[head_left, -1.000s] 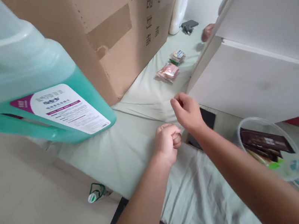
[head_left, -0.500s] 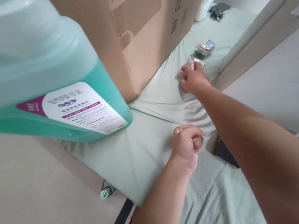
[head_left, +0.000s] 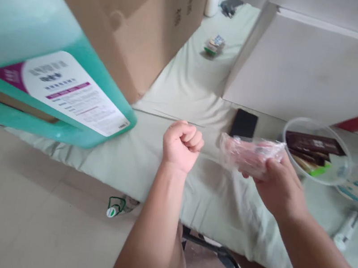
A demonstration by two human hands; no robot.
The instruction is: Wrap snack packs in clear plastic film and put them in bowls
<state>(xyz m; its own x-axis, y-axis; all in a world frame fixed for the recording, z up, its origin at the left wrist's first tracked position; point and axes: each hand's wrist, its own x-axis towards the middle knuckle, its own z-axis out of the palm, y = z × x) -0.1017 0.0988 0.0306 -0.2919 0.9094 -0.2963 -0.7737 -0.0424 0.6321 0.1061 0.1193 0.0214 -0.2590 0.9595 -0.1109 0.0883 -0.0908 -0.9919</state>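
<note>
My right hand [head_left: 284, 187] grips a pink packet in crinkly clear plastic [head_left: 247, 154], held above the pale green cloth [head_left: 206, 179]. The thumb lies on top of the packet and the fingers go beneath it. Just behind the packet is a black flat object [head_left: 244, 123] on the cloth. My left hand [head_left: 182, 146] is closed in a fist over the cloth, between the big green jug [head_left: 101, 108] and the packet, and nothing shows in it. To the right of the packet stands a clear round tub [head_left: 346, 172] with brown wrapped packets [head_left: 315, 143] inside.
A large cardboard box [head_left: 159, 45] stands behind the jug. Farther back lie a small packet [head_left: 215, 44] and a black adapter-like item [head_left: 231, 6]. A white panel [head_left: 311, 69] rises at the back right. A white tube [head_left: 347, 228] lies at right. A bottle [head_left: 114, 210] is below the cloth edge.
My right hand has lifted the pink packet off the cloth and brought it nearer and to the right. The view has swung right, bringing the tub into sight. My left hand stays in a fist.
</note>
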